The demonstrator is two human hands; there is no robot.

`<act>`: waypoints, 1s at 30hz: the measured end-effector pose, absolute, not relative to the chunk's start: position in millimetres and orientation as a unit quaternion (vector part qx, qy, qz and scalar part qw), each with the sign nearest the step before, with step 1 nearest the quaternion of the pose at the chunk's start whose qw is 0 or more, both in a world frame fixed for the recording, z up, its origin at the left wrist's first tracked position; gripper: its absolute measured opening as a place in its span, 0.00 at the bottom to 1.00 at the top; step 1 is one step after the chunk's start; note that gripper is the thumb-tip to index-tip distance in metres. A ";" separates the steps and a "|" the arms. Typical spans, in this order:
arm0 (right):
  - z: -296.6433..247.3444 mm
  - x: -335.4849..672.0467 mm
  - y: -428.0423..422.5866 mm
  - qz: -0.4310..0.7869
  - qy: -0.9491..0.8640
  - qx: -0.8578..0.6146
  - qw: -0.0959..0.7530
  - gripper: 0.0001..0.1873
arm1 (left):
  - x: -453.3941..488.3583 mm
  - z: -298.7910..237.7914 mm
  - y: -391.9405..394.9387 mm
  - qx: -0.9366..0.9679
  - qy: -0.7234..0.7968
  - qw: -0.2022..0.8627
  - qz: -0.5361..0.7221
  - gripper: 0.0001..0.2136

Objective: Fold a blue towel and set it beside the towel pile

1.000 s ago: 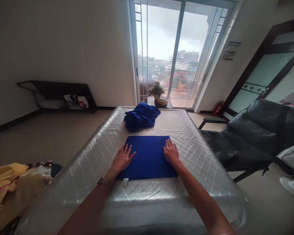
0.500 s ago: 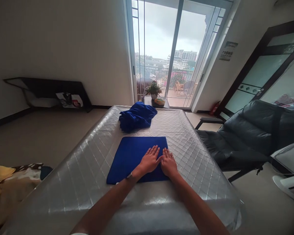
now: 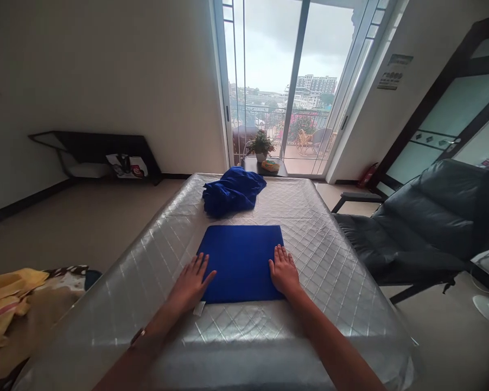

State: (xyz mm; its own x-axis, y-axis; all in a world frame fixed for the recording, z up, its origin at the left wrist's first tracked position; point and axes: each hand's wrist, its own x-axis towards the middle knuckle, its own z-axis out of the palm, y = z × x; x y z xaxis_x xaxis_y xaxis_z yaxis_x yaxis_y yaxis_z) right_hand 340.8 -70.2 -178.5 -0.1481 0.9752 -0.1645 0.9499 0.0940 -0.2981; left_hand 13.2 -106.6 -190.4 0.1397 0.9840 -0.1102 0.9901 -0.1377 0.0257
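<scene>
A flat, neatly folded blue cloth lies on the silver quilted cover in front of me. My left hand rests over its left edge, fingers outstretched and thumb spread onto the fabric. Along the right edge, my right hand lies flat, its fingers straight and pointing away from me. Neither hand grips anything. A small white tag sticks out at the near left corner of the folded cloth. Farther back on the cover sits a crumpled blue cloth, apart from both hands.
A black recliner chair stands to the right. Yellow and brown fabrics are heaped at the lower left. Beyond the far edge, a potted plant sits on a small table before the glass sliding door.
My left hand has slid from the right part of the folded cloth across to its left edge. My right hand stays at the right edge. The view has shifted slightly.
</scene>
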 end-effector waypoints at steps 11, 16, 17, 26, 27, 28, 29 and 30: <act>-152.0 341.3 -124.4 0.179 -0.758 -0.626 0.024 0.33 | 30.1 -175.4 -122.0 0.767 0.640 0.048 0.016 0.36; -162.7 343.0 -138.5 0.192 -0.747 -0.637 0.000 0.34 | 134.6 -162.3 -113.5 0.853 0.507 0.118 0.033 0.33; -164.0 343.4 -138.8 0.192 -0.748 -0.635 -0.001 0.34 | 153.1 -161.2 -112.8 0.866 0.482 0.129 0.034 0.33; -159.4 345.7 -140.5 0.208 -0.742 -0.637 0.011 0.33 | 122.8 -167.6 -121.8 0.822 0.553 0.134 -0.015 0.33; -159.4 346.0 -141.0 0.210 -0.741 -0.637 0.014 0.33 | 104.4 -167.2 -125.8 0.803 0.582 0.126 -0.023 0.34; -159.7 346.3 -141.3 0.212 -0.740 -0.638 0.018 0.33 | 86.1 -166.7 -130.6 0.784 0.609 0.117 -0.030 0.35; -160.2 346.5 -141.5 0.214 -0.740 -0.638 0.020 0.33 | 68.9 -166.1 -136.0 0.767 0.631 0.108 -0.037 0.36; -160.7 346.6 -141.4 0.215 -0.739 -0.638 0.022 0.33 | 53.5 -165.6 -141.6 0.752 0.651 0.100 -0.042 0.37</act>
State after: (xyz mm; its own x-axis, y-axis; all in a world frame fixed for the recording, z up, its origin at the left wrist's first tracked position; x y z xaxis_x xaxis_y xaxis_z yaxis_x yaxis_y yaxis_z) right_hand 346.6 -141.4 -160.7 -0.1856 0.9523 -0.2422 0.9334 0.0939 -0.3462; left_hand 53.5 -141.6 -165.6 0.1496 0.9698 -0.1928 0.9864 -0.1330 0.0964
